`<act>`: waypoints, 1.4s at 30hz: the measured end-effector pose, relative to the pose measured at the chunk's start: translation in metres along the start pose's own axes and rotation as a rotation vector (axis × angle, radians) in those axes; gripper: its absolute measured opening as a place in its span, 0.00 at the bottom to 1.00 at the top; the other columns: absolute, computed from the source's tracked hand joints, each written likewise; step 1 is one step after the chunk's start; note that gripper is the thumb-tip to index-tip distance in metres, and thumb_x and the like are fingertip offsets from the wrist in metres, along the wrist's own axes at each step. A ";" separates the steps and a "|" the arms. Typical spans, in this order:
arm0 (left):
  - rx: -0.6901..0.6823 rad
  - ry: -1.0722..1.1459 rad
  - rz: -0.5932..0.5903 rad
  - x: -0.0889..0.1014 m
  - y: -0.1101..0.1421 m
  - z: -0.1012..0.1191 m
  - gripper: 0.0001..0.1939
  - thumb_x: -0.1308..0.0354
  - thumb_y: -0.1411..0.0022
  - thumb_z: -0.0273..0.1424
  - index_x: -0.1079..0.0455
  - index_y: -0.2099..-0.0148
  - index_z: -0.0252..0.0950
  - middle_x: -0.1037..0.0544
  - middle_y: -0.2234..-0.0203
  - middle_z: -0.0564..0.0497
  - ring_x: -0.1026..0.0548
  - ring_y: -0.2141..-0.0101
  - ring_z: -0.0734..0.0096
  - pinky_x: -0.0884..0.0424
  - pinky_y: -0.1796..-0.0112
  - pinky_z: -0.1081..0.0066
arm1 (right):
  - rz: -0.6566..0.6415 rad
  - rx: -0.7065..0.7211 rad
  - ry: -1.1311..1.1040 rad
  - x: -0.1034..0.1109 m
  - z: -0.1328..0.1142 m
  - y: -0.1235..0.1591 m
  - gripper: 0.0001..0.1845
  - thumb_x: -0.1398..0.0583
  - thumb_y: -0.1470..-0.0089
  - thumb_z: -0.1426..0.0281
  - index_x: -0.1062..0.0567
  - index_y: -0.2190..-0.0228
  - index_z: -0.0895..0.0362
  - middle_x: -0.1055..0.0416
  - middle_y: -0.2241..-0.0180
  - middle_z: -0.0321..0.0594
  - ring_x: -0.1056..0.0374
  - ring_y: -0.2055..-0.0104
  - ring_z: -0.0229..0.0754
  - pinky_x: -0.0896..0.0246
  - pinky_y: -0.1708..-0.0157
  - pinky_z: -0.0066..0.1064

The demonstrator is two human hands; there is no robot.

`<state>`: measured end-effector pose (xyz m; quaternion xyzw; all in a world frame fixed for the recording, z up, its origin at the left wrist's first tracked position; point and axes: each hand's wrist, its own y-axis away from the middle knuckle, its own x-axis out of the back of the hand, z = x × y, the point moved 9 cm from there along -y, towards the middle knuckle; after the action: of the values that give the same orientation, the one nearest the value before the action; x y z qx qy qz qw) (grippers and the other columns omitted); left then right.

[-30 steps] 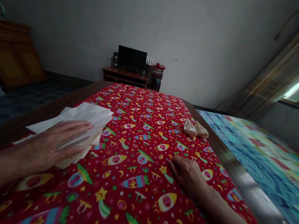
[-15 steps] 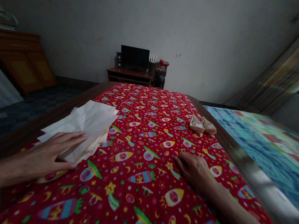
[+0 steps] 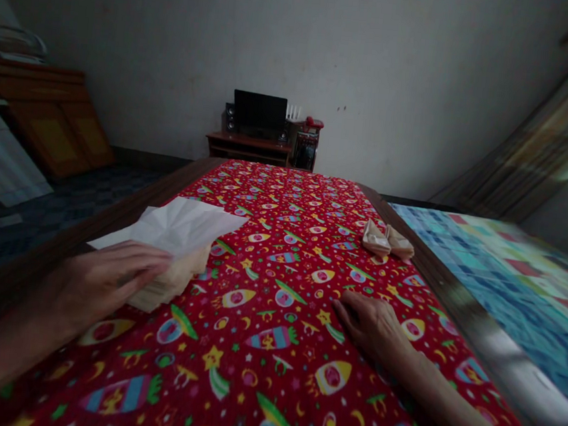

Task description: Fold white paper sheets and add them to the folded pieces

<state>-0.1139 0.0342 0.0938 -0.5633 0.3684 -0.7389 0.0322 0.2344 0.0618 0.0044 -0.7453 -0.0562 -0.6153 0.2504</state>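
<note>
My left hand (image 3: 117,277) is closed in a pinch at the near edge of a creased white paper sheet (image 3: 190,223). The sheet is partly lifted and slants over a stack of brownish paper (image 3: 177,282), whose near layers now show. My fingers hide the gripped edge. On the red printed tablecloth (image 3: 276,292), my right hand (image 3: 371,318) rests with its fingers curled in and nothing visible in them. Beyond it, near the right edge of the cloth, two folded paper pieces stand side by side, a left one (image 3: 376,240) and a right one (image 3: 400,243).
Dark wooden table edges (image 3: 460,310) show beside the cloth. A desk (image 3: 247,146) with a monitor (image 3: 259,112) stands against the far wall. To the right is a bed with a patterned cover (image 3: 498,287); a wooden cabinet (image 3: 46,123) is at the left.
My left hand has gone from spread over the paper to pinching the top sheet, which has risen and shifted right off the stack. My right hand stays put; the view shifts slightly.
</note>
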 end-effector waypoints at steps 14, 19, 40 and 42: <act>-0.423 0.040 -0.169 -0.086 -0.017 0.189 0.08 0.45 0.42 0.24 0.36 0.73 0.36 0.28 0.76 0.54 0.32 0.73 0.66 0.39 0.70 0.67 | 0.121 0.420 -0.040 0.013 -0.091 0.022 0.21 0.43 0.44 0.70 0.34 0.48 0.51 0.36 0.46 0.48 0.34 0.56 0.45 0.33 0.67 0.33; -0.307 0.231 -0.347 -0.097 -0.012 0.175 0.10 0.41 0.41 0.33 0.33 0.57 0.39 0.25 0.63 0.55 0.30 0.62 0.66 0.37 0.61 0.66 | 0.052 0.446 -0.268 0.012 -0.084 0.018 0.14 0.47 0.43 0.76 0.28 0.57 0.55 0.26 0.62 0.43 0.33 0.62 0.41 0.33 0.65 0.32; -0.232 0.353 -0.310 -0.113 0.005 0.145 0.21 0.52 0.46 0.15 0.33 0.52 0.38 0.26 0.57 0.51 0.31 0.57 0.65 0.32 0.56 0.65 | -0.130 -0.484 0.399 0.077 0.165 -0.114 0.22 0.48 0.44 0.57 0.22 0.70 0.60 0.26 0.69 0.49 0.32 0.67 0.45 0.51 0.75 0.29; -0.229 0.359 -0.313 -0.113 0.005 0.145 0.22 0.53 0.47 0.14 0.33 0.52 0.38 0.27 0.57 0.51 0.32 0.57 0.65 0.32 0.56 0.65 | -0.149 -0.474 0.408 0.068 0.163 -0.118 0.23 0.46 0.46 0.55 0.23 0.70 0.61 0.27 0.68 0.51 0.31 0.66 0.47 0.49 0.75 0.30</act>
<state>0.0493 0.0098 0.0129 -0.4732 0.3579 -0.7765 -0.2122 0.3492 0.2213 0.0849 -0.6382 0.0857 -0.7645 0.0302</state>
